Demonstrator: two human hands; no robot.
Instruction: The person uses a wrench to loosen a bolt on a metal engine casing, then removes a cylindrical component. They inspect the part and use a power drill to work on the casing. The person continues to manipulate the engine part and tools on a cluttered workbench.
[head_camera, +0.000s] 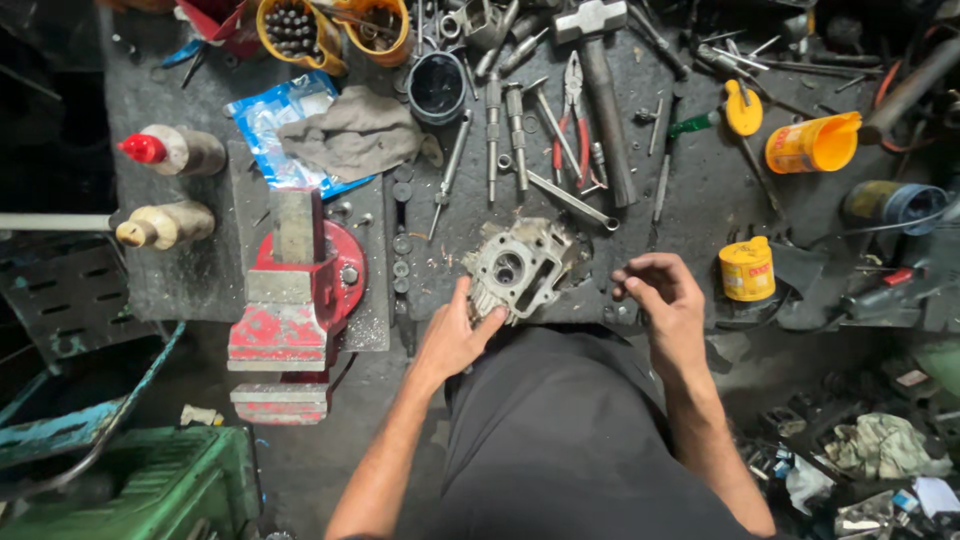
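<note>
The left hand (455, 335) grips the near-left edge of the engine head (515, 265) on the bench (690, 190). The right hand (665, 300), just right of it, pinches its fingertips together; any held part is too small to tell. Farther off lie pliers (573, 120) and a hammer (600, 90).

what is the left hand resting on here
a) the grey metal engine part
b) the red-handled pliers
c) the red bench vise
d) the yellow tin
a: the left hand grips the near edge of the grey metal engine part on the dark bench, while the red bench vise stands apart to its left.
</note>
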